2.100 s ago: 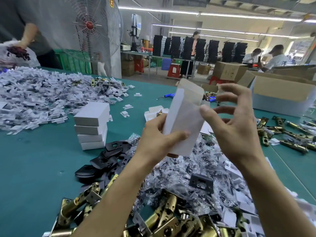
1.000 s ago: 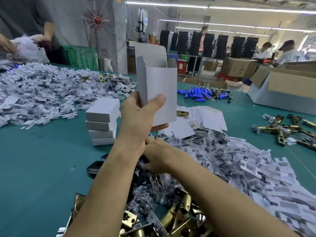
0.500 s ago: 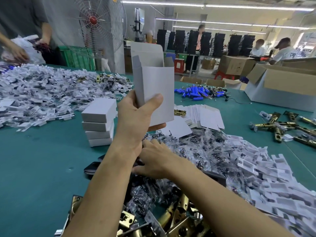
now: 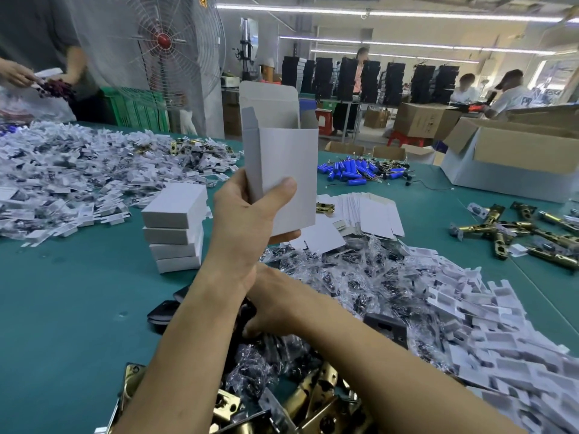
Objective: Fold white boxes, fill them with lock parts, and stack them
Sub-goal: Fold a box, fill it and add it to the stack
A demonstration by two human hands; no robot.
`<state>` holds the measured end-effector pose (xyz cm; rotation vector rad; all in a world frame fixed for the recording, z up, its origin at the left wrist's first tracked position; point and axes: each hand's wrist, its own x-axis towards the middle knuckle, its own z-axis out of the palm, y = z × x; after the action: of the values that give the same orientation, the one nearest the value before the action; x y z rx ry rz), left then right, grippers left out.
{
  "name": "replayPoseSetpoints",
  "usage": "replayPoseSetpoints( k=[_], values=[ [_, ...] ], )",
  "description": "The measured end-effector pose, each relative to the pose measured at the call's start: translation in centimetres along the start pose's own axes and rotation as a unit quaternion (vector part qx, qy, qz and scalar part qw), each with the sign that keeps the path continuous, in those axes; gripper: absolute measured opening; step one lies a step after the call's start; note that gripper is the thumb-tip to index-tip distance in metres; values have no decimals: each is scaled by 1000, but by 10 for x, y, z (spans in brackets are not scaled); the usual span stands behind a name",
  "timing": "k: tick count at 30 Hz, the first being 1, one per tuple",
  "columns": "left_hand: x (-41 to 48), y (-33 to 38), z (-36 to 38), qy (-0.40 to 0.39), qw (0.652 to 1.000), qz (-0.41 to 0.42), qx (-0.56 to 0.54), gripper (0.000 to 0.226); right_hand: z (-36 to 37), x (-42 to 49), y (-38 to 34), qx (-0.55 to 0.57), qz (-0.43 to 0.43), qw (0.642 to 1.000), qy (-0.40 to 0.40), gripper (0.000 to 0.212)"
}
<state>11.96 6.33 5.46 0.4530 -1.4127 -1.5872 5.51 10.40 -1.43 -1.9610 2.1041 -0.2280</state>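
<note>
My left hand (image 4: 247,214) grips an unfolded white box (image 4: 285,164) upright above the green table, its top flap standing open. My right hand (image 4: 275,305) reaches under the left forearm into the black lock plates (image 4: 163,311); its fingertips are hidden, so any hold is unclear. A stack of several closed white boxes (image 4: 175,233) stands left of my left hand. Flat box blanks (image 4: 369,214) lie fanned behind the held box. Bagged screws (image 4: 344,277) and brass latches (image 4: 313,399) are heaped in front of me.
White card inserts (image 4: 485,324) spread at the right, with more brass latches (image 4: 517,233) beyond. Blue batteries (image 4: 351,170) and an open carton (image 4: 513,158) sit at the back. A large pile of bagged parts (image 4: 78,173) covers the left, where another person (image 4: 37,42) works beside a fan (image 4: 166,45).
Two seconds ago both hands were opening the box. My right hand then left it and dropped into the black plates, while my left hand kept the box upright.
</note>
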Motion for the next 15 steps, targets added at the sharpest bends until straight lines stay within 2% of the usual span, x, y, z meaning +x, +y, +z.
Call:
replayPoseSetpoints(
  k=[3, 4, 7, 10, 13, 15],
  values=[
    [-1, 0, 1, -7, 1000, 6, -4, 25, -8, -10, 6, 64, 0, 997, 36, 33],
    [-1, 0, 2, -12, 1000, 8, -5, 24, -12, -15, 11, 95, 9, 994, 53, 35],
    [-2, -1, 3, -17, 1000, 14, -8, 23, -25, -33, 31, 179, 35, 975, 125, 62],
    [-1, -4, 5, -20, 1000, 18, -4, 23, -31, -60, 58, 316, 83, 927, 185, 41],
    [-1, -8, 7, -27, 1000, 10, 3, 23, -30, -86, 84, 376, 121, 884, 248, 27],
    [-2, -10, 8, -34, 999, 0, 5, 23, -29, -102, 98, 397, 143, 869, 257, 22]
  ],
)
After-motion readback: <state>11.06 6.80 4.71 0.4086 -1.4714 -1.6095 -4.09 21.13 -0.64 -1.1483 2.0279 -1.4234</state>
